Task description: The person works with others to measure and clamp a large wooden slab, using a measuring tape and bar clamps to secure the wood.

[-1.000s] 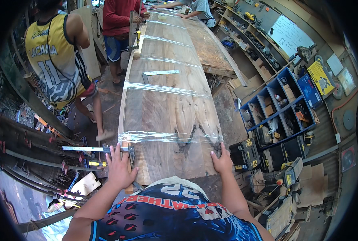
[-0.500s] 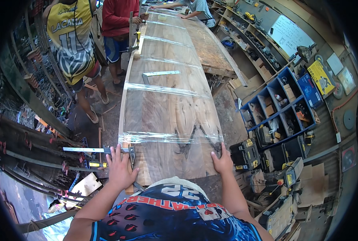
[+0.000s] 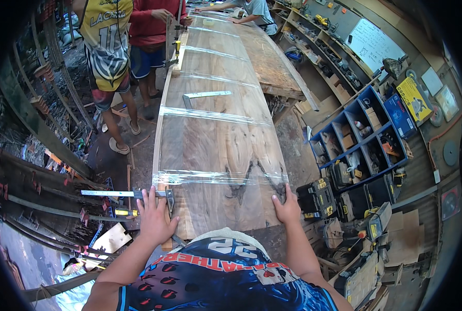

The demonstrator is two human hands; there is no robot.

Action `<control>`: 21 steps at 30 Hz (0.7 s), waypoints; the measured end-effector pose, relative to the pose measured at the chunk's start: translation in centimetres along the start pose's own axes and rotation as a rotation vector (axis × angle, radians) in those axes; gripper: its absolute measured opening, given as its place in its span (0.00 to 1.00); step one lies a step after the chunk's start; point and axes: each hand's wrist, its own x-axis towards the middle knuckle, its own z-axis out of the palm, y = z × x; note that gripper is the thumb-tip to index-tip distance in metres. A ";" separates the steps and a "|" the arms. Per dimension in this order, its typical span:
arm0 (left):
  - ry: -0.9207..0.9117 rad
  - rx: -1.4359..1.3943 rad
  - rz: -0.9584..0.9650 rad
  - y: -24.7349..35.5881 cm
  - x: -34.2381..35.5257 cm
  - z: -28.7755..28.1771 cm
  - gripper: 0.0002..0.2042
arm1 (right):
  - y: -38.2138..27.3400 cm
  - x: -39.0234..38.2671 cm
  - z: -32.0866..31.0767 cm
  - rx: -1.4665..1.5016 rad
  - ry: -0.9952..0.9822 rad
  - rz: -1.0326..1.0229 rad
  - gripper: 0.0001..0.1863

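Note:
A long wooden panel (image 3: pixel 219 147) with dark grain figures and bands of clear film stretches away from me. My left hand (image 3: pixel 154 220) rests open on its near left corner, fingers spread beside a bar clamp (image 3: pixel 169 201) whose long bar sticks out leftward. My right hand (image 3: pixel 287 210) lies open along the near right edge, thumb apart from the fingers. A metal angle square (image 3: pixel 207 95) lies farther up the panel. A second clamp with a yellow handle (image 3: pixel 177 47) stands at the far left edge.
Co-workers in a yellow jersey (image 3: pixel 104 46) and a red top (image 3: pixel 153 26) stand at left; another in grey (image 3: pixel 257 14) leans over the far end. A worn bench (image 3: pixel 272 72) adjoins at right, beside a blue compartment bin (image 3: pixel 345 142) and toolboxes (image 3: pixel 316 199). Racked clamps (image 3: pixel 44 207) line the left.
The co-worker in the yellow jersey has stepped rightward, toward the one in red, whose hand has shifted slightly. My hands stay where they were.

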 end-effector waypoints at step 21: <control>-0.004 -0.007 -0.007 0.2 0.1 -0.3 0.33 | 0.1 0.0 0.1 -0.006 0.016 -0.011 0.45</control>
